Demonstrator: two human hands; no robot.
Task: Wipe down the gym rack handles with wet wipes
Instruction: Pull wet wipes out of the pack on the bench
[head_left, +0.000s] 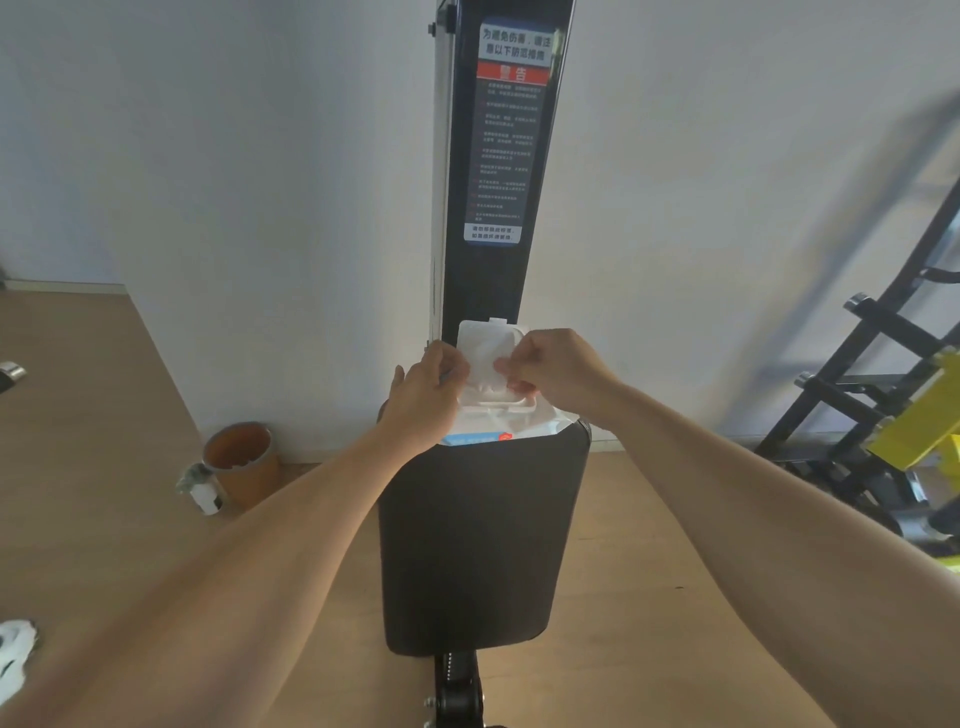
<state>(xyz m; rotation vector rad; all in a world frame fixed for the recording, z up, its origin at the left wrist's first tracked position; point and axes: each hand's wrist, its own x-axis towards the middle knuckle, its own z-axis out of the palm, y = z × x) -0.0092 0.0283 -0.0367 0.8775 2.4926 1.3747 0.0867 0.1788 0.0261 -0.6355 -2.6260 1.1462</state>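
One pack of wet wipes (511, 423) lies at the far edge of the black padded seat (472, 540), against the upright post (498, 156), its lid (491, 345) flipped up and away. Directly over the opening, the right hand (545, 366) pinches closed on a wipe (519, 387), ready, it seems, to draw it toward the person. Beside it, the left hand (428, 397) lies flat and spread, bracing the pack's left end.

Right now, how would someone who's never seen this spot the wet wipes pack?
Find the black padded seat below the dark upright post. At its far end lies the wet wipes pack, white with a blue strip, its flip lid open between both hands.
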